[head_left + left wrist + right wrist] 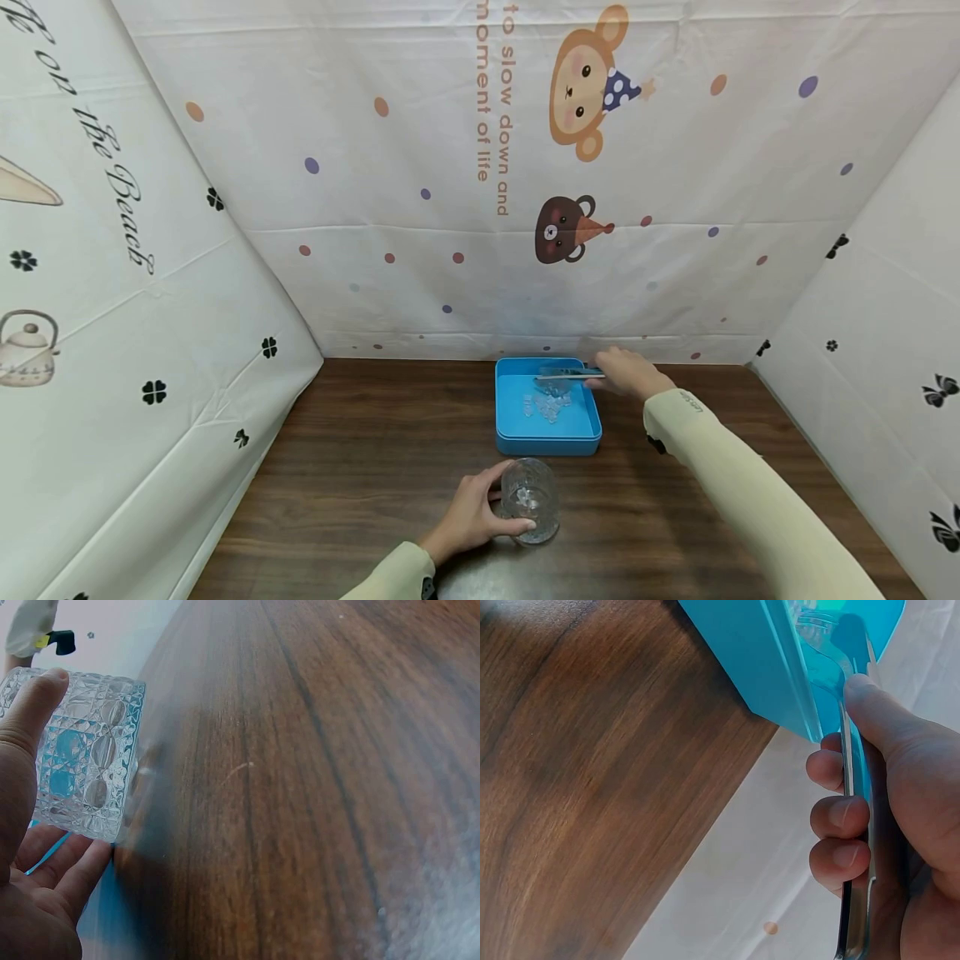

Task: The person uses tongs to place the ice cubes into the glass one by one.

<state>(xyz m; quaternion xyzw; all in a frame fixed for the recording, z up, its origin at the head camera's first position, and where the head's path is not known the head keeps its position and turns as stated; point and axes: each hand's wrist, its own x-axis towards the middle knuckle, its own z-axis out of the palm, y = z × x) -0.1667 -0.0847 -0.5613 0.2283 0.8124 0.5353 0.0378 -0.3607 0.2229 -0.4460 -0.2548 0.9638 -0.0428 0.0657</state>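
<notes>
My left hand [474,510] grips a clear cut-glass tumbler [542,483] on the wooden table, thumb on one side and fingers on the other. Several clear pieces show inside the glass. In the left wrist view, the tumbler [101,750] has a ridged, faceted wall. Farther off, my right hand [630,372] holds metal tongs [567,376] whose tips reach into a blue box [547,447]. Seen from the right wrist, the tongs [845,754] have a forked end, and the fingers and thumb wrap their arms. Small clear ice-like pieces [551,407] lie in the box; whether the tips pinch one I cannot tell.
The dark wooden table [360,467] spans the space beneath both hands. Behind the box, a white printed cloth [420,283] rises at the table's back edge. Similar cloths stand on the left [195,367] and right [877,333].
</notes>
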